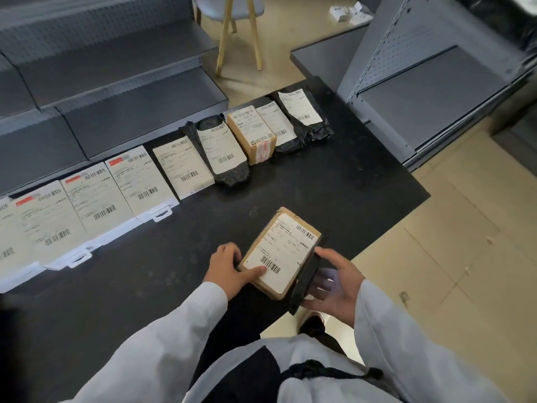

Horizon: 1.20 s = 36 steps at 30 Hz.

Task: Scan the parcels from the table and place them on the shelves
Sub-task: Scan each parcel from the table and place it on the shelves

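Observation:
A small brown cardboard parcel (283,251) with a white barcode label lies near the front edge of the black table (334,181). My left hand (229,269) grips its left end, thumb on the label by the barcode. My right hand (334,283) holds a black handheld scanner (305,282) against the parcel's right side. Along the table's far edge lies a row of several parcels: white boxes (139,178), black bags (223,146) and another brown box (252,133).
Grey metal shelves (122,91) stand behind the table on the left. Another grey shelf unit (430,91) stands at the right. A wooden-legged stool (229,30) is on the beige floor beyond. White scraps lie on the floor at the top right.

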Available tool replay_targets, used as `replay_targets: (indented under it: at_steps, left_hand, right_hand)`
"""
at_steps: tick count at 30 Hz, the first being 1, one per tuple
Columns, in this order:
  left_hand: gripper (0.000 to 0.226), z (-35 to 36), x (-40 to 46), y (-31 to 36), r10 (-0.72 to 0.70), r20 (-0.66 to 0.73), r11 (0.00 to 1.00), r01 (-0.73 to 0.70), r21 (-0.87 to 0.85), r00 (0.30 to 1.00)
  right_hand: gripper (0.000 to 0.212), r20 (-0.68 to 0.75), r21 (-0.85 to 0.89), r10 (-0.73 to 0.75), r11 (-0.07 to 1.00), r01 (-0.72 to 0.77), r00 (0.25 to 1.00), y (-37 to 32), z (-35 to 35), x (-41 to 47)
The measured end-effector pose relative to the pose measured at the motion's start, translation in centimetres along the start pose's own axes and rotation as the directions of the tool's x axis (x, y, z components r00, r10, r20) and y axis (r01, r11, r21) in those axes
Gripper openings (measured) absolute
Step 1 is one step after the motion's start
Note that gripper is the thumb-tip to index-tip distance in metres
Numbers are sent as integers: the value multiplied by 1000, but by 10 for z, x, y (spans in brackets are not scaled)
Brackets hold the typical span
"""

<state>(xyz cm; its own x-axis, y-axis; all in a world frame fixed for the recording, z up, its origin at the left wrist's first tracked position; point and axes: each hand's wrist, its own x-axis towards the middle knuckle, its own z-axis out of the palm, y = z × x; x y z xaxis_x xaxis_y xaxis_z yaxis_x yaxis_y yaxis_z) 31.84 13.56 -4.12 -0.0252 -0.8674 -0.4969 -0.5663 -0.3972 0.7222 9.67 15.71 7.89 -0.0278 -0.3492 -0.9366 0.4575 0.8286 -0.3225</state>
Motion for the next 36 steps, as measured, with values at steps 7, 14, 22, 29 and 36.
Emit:
replay_targets:
  at_steps: [7, 14, 22, 29, 36]
  left_hand:
    - [77, 8, -9, 0, -85, 228, 951, 147, -272, 970]
    - [68, 1, -9, 14, -126, 387, 923, 251, -292, 913]
    - [48, -4, -12, 64, -3, 368, 871, 183, -456, 930]
    - [63, 37, -1, 171, 139, 369, 825, 98, -556, 919]
    - [72, 100, 6, 290, 263, 430, 852, 2, -524, 864]
  right_hand:
    - [66, -107, -97, -42, 995, 32, 993, 10, -11, 34]
    - [52, -17, -104, -77, 992, 75, 997, 8, -11, 48]
    - [58, 92, -204, -236, 947, 250, 967, -38, -48, 4]
    - [37, 112, -109, -469, 871, 480, 876, -105, -122, -37]
    - [77, 80, 33, -638, 770, 637, 766, -155, -222, -65]
